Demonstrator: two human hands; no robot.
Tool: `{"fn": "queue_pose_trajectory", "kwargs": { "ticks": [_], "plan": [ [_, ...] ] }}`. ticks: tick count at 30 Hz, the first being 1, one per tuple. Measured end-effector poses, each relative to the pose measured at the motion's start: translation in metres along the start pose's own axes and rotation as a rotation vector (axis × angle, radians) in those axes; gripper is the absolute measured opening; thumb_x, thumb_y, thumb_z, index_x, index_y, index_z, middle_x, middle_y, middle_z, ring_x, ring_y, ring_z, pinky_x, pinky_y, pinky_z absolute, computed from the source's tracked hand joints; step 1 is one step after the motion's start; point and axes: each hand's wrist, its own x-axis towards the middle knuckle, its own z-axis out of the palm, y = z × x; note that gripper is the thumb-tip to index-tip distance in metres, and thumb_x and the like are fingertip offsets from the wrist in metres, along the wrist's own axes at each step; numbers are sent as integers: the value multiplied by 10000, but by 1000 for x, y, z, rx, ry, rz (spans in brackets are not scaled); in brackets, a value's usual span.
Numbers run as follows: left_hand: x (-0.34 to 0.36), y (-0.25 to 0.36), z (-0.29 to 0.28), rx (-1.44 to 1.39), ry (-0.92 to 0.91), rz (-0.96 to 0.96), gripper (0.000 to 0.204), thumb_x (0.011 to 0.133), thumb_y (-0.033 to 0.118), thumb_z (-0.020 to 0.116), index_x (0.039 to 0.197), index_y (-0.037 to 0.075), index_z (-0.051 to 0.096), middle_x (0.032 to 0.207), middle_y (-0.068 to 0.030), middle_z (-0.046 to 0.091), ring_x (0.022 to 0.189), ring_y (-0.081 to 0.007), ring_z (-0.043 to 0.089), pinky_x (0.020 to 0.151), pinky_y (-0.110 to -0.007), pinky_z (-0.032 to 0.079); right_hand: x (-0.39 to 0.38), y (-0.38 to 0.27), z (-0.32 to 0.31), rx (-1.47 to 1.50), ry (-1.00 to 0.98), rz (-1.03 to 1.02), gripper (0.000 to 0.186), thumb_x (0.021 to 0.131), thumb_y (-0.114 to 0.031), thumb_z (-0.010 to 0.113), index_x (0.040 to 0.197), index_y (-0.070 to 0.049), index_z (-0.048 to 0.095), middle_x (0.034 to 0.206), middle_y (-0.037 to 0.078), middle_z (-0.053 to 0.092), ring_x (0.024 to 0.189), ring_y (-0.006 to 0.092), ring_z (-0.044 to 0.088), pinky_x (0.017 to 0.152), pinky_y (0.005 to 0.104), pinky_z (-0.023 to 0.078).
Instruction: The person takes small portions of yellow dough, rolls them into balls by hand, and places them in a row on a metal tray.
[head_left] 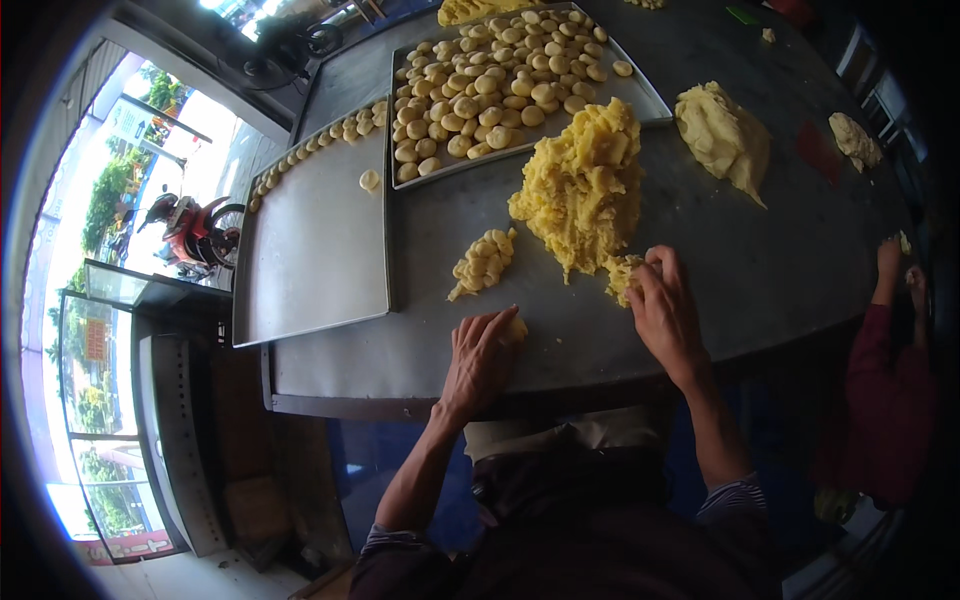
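A tall, lumpy mound of yellow dough-like filling [585, 185] stands on the metal table in front of me. At its lower right edge my right hand [665, 310] has its fingers curled on a crumbly bit of the yellow filling [621, 276]. My left hand [480, 362] is cupped low near the table's front edge, closed round a small yellow lump [516, 328] that shows past its fingertips. Just beyond the left hand lies a cluster of small pale dough pieces [483, 263].
A tray [400, 183] full of round dough balls lies at the back. Left of it, another tray [315, 270] has a row of balls along its far edge. A smooth pale dough mass [722, 140] rests at right. A co-worker's hands [889, 262] work at the far right.
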Motion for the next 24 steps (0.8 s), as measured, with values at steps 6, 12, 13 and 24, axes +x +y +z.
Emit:
{"fn": "queue_pose_trajectory", "kwargs": {
  "ticks": [6,12,13,24],
  "plan": [
    [13,5,-6,-739,63,-317,409,1073,363,469,1308,53,595,1040,-107,647,967,-170,623,893,-334,487,8,29,11,192,-79,-35,770,852,-82,759,1509,-28,360,1369,248,496,1253,428,499,1027,472,466],
    [15,-1,-4,-694,-16,-379,392,1079,376,443,1186,40,614,988,-73,621,905,-164,581,854,-314,469,2,18,21,48,47,13,662,876,-45,721,1480,-42,452,1435,253,433,1297,412,479,1052,472,457],
    [13,-3,-3,-645,8,-343,392,1074,376,453,1192,39,616,997,-81,630,922,-178,595,862,-326,474,-1,20,25,6,80,-3,625,879,-35,713,1461,-42,485,1451,251,421,1311,408,474,1060,469,454],
    [75,-1,-64,-350,436,-244,467,943,180,623,1379,38,530,1304,-174,606,1109,-352,626,938,-450,513,-6,2,19,86,114,84,544,943,-16,628,1465,-18,474,1422,275,474,1290,438,522,1041,448,495]
  ]
}}
